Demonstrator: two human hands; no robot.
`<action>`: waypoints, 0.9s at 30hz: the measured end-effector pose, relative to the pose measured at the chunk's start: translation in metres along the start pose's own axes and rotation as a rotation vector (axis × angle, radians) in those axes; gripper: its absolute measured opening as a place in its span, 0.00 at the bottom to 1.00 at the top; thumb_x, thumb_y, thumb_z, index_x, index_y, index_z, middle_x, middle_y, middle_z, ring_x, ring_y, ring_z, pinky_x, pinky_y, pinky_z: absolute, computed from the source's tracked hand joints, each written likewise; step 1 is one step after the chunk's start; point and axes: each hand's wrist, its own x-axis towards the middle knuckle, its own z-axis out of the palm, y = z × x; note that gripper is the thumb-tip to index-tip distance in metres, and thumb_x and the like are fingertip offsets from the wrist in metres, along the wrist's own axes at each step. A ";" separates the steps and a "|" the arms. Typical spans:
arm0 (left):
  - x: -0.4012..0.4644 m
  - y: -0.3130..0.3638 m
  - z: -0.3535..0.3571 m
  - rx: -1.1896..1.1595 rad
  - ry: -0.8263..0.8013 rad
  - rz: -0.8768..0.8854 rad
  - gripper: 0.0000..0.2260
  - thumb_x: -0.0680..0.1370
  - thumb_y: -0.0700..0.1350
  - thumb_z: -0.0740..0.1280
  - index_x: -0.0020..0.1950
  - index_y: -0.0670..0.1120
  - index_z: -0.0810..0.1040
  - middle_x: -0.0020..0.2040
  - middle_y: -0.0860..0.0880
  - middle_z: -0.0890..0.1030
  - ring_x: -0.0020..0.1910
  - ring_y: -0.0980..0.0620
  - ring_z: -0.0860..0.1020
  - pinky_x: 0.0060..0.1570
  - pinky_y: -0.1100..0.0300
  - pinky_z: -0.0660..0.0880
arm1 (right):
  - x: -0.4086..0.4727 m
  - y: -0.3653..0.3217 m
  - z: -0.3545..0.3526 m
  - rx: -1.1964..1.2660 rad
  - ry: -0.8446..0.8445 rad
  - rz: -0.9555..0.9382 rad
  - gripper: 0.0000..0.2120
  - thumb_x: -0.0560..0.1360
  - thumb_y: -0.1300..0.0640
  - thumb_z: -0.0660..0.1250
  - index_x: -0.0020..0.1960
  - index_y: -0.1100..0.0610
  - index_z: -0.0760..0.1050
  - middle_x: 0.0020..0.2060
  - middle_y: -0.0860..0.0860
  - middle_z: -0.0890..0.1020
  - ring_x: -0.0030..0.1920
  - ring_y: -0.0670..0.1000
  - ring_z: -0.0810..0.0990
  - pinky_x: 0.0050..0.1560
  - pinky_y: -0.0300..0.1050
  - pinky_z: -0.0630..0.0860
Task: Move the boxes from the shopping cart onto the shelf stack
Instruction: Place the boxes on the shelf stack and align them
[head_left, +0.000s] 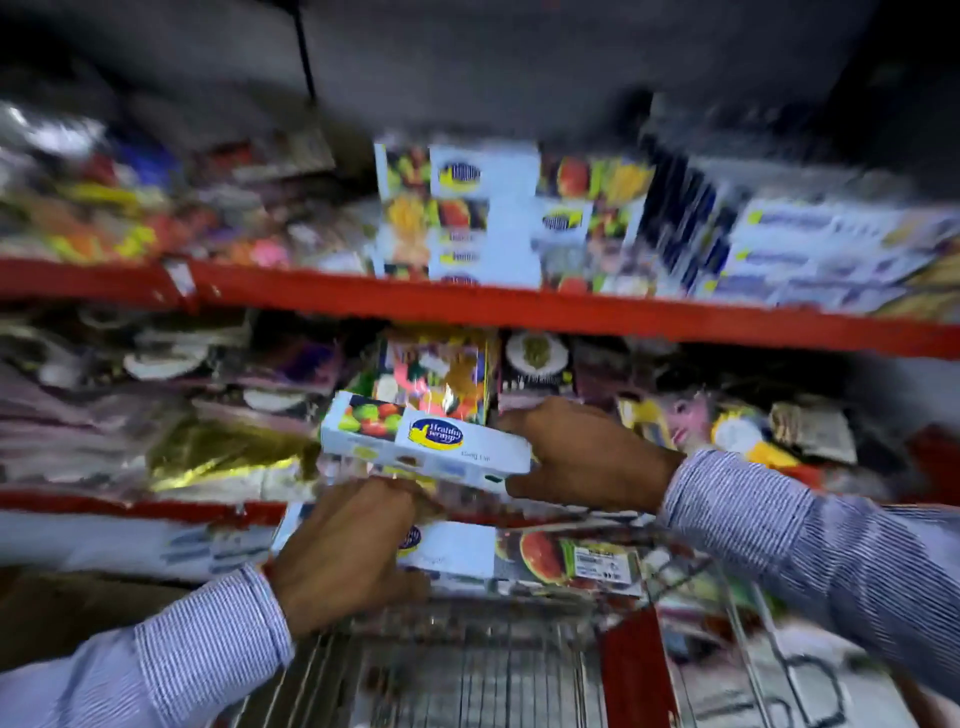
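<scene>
A long white box (415, 441) with fruit pictures and a blue-yellow logo hangs in the air in front of the middle shelf. My right hand (582, 457) grips its right end. My left hand (345, 556) rests lower, fingers curled over the left end of a second like box (519, 558) lying across the wire shopping cart (467, 670). A stack of the same boxes (483, 218) stands on the upper shelf behind its red edge (519, 306). The whole view is blurred by motion.
Shelves with red rails hold packed goods: colourful packets at the upper left (130, 208), white-blue boxes at the upper right (810, 249), shiny foil packs (218, 457) on the middle shelf. A red cart handle part (636, 670) sits low at the right.
</scene>
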 end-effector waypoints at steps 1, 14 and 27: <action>0.002 0.002 -0.024 -0.012 0.038 0.000 0.31 0.58 0.66 0.65 0.59 0.59 0.77 0.52 0.56 0.84 0.52 0.52 0.81 0.45 0.56 0.78 | 0.000 -0.004 -0.028 -0.016 0.029 -0.009 0.19 0.68 0.42 0.68 0.53 0.52 0.75 0.42 0.54 0.83 0.41 0.57 0.81 0.36 0.51 0.78; 0.049 0.011 -0.220 0.024 0.320 0.033 0.27 0.58 0.62 0.73 0.57 0.62 0.80 0.50 0.56 0.85 0.50 0.53 0.80 0.45 0.59 0.75 | 0.028 -0.002 -0.213 -0.164 0.281 0.042 0.20 0.71 0.47 0.69 0.59 0.55 0.76 0.55 0.56 0.79 0.55 0.58 0.77 0.53 0.50 0.76; 0.098 -0.029 -0.227 -0.060 0.259 -0.004 0.24 0.62 0.58 0.78 0.57 0.56 0.83 0.55 0.56 0.83 0.54 0.52 0.78 0.51 0.57 0.75 | 0.139 0.066 -0.180 -0.176 0.079 0.229 0.24 0.74 0.50 0.69 0.66 0.59 0.71 0.65 0.61 0.70 0.66 0.62 0.71 0.65 0.53 0.72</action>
